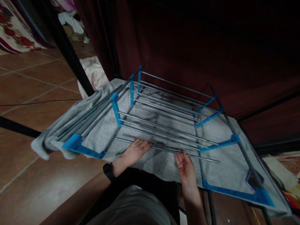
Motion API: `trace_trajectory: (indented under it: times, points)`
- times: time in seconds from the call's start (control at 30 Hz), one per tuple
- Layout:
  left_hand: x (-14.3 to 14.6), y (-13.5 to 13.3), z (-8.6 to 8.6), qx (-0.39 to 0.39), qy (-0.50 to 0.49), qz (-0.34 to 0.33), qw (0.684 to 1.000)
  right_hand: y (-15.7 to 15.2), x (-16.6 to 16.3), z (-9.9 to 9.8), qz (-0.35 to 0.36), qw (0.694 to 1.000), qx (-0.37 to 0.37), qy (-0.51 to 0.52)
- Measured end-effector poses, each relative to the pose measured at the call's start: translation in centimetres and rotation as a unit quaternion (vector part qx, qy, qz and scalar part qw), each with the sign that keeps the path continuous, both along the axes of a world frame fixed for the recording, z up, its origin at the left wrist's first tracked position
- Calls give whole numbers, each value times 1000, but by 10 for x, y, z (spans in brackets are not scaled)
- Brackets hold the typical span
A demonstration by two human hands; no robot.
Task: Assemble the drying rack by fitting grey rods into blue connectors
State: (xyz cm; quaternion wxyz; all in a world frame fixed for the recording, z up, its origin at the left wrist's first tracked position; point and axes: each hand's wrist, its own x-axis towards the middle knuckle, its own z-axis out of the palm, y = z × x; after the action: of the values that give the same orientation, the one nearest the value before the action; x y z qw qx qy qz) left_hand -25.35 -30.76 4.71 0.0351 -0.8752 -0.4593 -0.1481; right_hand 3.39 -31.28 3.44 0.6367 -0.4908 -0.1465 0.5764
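Note:
A thin metal rod [164,149] lies crosswise in both hands, close to my body. My left hand [137,152], with a dark band on its wrist, is closed over the rod left of its middle, palm down. My right hand [187,167] pinches the rod right of its middle, palm turned up, thumb and fingers at the tube. Just beyond stands a partly assembled rack with blue plastic brackets [115,109] and several grey cross rods [161,128] between its side tubes. Both ends of the held rod are apart from the blue brackets.
The rack rests on a grey cloth [157,164] over a table. Several loose tubes [86,120] lie along the left. A dark flat object [256,179] sits at the right corner. A black post [70,53] rises at the left; a dark red curtain [168,40] hangs behind.

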Motion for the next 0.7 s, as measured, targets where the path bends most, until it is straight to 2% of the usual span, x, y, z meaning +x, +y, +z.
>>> trace_trajectory:
  times: [0.27,0.5,0.7]
  points:
    - [-22,-1,-7,8,-51,3,999,-3,34,4,-49,998,20,-19]
    - [-40,7,-26,17,-85,-6,996,-3,38,19,-90,994,63,13]
    - [-50,13,-25,-24,-94,8,995,-2,43,34,-106,989,100,31]
